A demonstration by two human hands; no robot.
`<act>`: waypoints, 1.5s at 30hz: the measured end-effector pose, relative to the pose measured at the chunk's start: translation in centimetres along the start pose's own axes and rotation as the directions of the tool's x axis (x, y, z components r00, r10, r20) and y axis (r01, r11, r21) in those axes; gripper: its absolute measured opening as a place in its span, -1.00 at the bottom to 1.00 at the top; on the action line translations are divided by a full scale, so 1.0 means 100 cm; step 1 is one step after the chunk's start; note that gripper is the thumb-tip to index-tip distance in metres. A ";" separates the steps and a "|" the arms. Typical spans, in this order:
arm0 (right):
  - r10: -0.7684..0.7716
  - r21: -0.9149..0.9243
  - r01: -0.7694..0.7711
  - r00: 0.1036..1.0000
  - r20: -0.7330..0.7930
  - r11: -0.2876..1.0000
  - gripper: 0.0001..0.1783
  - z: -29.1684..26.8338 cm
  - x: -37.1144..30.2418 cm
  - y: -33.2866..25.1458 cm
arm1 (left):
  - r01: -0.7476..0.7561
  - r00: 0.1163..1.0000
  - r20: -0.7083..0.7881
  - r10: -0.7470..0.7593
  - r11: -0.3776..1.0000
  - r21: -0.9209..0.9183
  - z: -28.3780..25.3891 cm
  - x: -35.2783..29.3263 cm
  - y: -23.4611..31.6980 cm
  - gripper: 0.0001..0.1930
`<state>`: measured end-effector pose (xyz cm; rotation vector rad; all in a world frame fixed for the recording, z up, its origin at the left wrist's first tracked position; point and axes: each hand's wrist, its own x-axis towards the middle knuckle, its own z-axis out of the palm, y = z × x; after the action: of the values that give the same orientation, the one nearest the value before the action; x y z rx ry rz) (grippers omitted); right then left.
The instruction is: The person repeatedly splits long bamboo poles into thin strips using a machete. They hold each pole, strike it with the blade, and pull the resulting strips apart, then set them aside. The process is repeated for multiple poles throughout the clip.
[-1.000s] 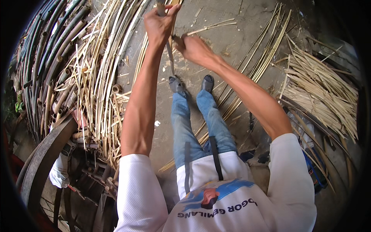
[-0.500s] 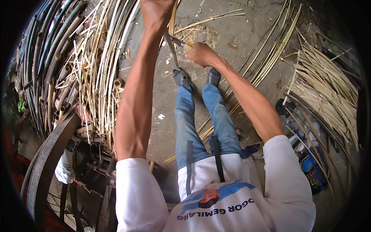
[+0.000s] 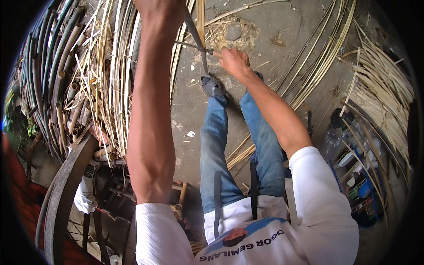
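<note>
Right hand (image 3: 235, 61) clasped round knife (image 3: 190, 46); left hand (image 3: 160, 6) cut off, grip cannot be told.
Crossed with dark stick (image 3: 194, 31) beside bamboo strip (image 3: 201, 20), presumably so the knife is braced.

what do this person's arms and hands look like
The left sleeve and right sleeve are white, short and end near the elbows, with no watch or band visible below. The right hand wears no glove; the left hand is mostly cut off.
</note>
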<state>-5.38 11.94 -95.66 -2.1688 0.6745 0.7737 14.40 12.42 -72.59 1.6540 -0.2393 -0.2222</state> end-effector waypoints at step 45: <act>0.097 -0.191 -0.043 0.953 0.286 0.981 -0.69 0.181 0.057 0.178 | -0.069 0.998 -0.031 0.062 0.913 -0.402 -0.209 -0.105 0.037 -0.62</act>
<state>-18.97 13.88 -117.81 -2.1372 0.5456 1.2104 10.21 34.99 -66.93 1.2345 -0.2185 -0.1913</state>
